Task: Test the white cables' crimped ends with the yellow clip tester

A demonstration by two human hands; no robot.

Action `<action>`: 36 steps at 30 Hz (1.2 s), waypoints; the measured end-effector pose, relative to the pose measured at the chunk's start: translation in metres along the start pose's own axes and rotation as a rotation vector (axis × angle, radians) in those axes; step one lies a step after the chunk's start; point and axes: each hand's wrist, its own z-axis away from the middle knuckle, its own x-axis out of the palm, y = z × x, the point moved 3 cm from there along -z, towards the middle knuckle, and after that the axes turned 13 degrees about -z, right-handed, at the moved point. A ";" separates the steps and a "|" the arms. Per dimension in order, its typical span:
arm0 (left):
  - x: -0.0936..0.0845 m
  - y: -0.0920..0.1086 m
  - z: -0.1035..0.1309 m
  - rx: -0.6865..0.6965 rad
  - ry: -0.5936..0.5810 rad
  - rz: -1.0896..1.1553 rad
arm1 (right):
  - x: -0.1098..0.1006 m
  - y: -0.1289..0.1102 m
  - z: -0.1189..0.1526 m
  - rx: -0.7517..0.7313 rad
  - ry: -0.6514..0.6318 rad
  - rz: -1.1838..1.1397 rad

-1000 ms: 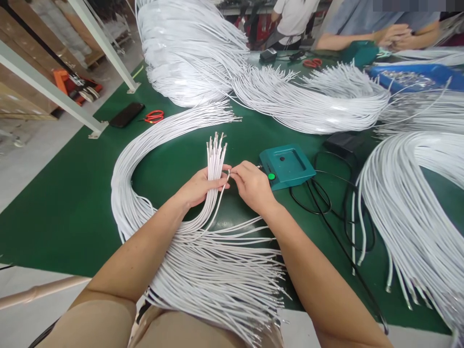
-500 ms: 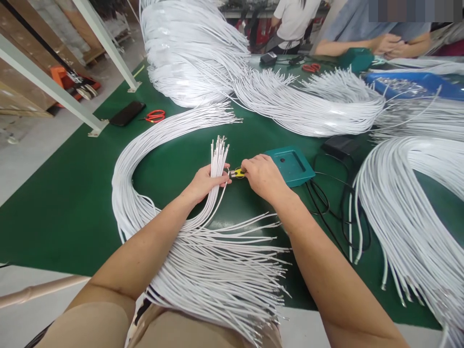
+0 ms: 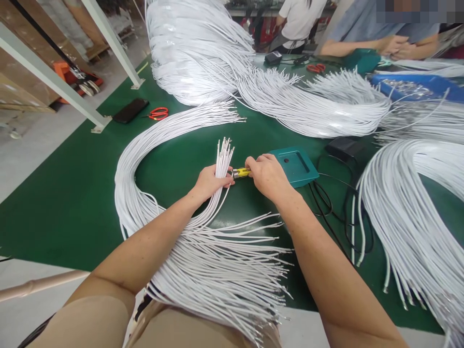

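My left hand (image 3: 207,185) is closed around a bunch of white wires (image 3: 225,157), their bare-tipped ends standing up above the fingers. One wire of the bunch bends out separately toward its fingertips. In my right hand (image 3: 270,176) is a small tool with yellow handles and metal jaws, like pliers (image 3: 241,172). Its jaws point left and meet the left fingertips; whether they grip the single wire is too small to tell. The held wires run down into a larger heap of white wires (image 3: 224,261) lying across the table edge before me.
A teal tray-like device (image 3: 297,166) with black cables lies just beyond my right hand. Red-handled scissors (image 3: 158,113) and a black phone (image 3: 130,110) are at the back left. More wire bundles (image 3: 409,193) lie right. Across the green table (image 3: 65,208) sits a co-worker (image 3: 384,36).
The whole view has shifted slightly, so things appear a little farther right. Both hands keep their hold on the wires and the pliers, with hardly any movement between them.
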 end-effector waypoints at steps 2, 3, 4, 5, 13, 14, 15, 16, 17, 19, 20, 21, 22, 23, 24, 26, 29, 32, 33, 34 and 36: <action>0.001 0.000 0.000 0.006 0.005 -0.022 | -0.001 -0.001 0.000 0.006 -0.017 -0.010; 0.001 0.001 0.000 0.006 0.008 -0.024 | -0.001 -0.002 0.001 0.008 -0.019 -0.027; 0.001 0.002 0.001 0.004 0.007 -0.021 | -0.002 -0.001 0.002 0.009 -0.006 -0.048; 0.001 0.003 0.001 -0.002 0.003 -0.011 | -0.003 -0.001 0.004 0.014 0.031 -0.068; -0.003 0.011 0.005 -0.089 -0.036 0.055 | -0.003 0.028 0.026 0.306 0.385 -0.009; -0.005 0.012 0.006 -0.088 -0.034 0.064 | -0.002 0.030 0.027 0.304 0.386 -0.016; -0.007 0.012 0.006 -0.084 -0.032 0.078 | -0.003 0.030 0.027 0.297 0.394 -0.027; -0.009 0.013 0.007 -0.075 -0.028 0.096 | -0.004 0.028 0.028 0.283 0.412 -0.049; -0.010 0.014 0.008 -0.061 -0.024 0.115 | -0.006 0.025 0.029 0.255 0.435 -0.086; -0.012 0.016 0.010 -0.015 -0.026 0.148 | -0.011 0.009 0.030 0.126 0.443 -0.214; -0.012 0.017 0.011 0.010 -0.034 0.164 | -0.013 -0.002 0.030 0.025 0.414 -0.297; -0.012 0.018 0.012 0.035 -0.041 0.182 | -0.014 -0.016 0.030 -0.088 0.353 -0.379; -0.012 0.019 0.013 0.052 -0.051 0.202 | -0.013 -0.030 0.029 -0.201 0.268 -0.441; -0.012 0.020 0.014 0.060 -0.059 0.220 | -0.012 -0.044 0.029 -0.281 0.194 -0.472; -0.012 0.020 0.015 0.061 -0.061 0.235 | -0.010 -0.056 0.029 -0.331 0.136 -0.471; -0.013 0.020 0.016 0.055 -0.058 0.229 | -0.006 -0.073 0.029 -0.348 0.049 -0.421; -0.016 0.019 0.016 0.022 -0.030 0.189 | 0.000 -0.081 0.030 -0.219 -0.127 -0.426; -0.016 0.017 0.016 -0.032 -0.027 0.181 | 0.000 -0.073 0.034 -0.014 -0.411 -0.678; -0.015 0.016 0.016 -0.038 -0.031 0.176 | -0.002 -0.068 0.035 0.046 -0.466 -0.784; -0.014 0.016 0.017 -0.034 -0.036 0.168 | -0.005 -0.062 0.034 0.108 -0.463 -0.881; -0.011 0.016 0.019 -0.001 -0.050 0.142 | -0.012 -0.045 0.029 0.259 -0.256 -1.020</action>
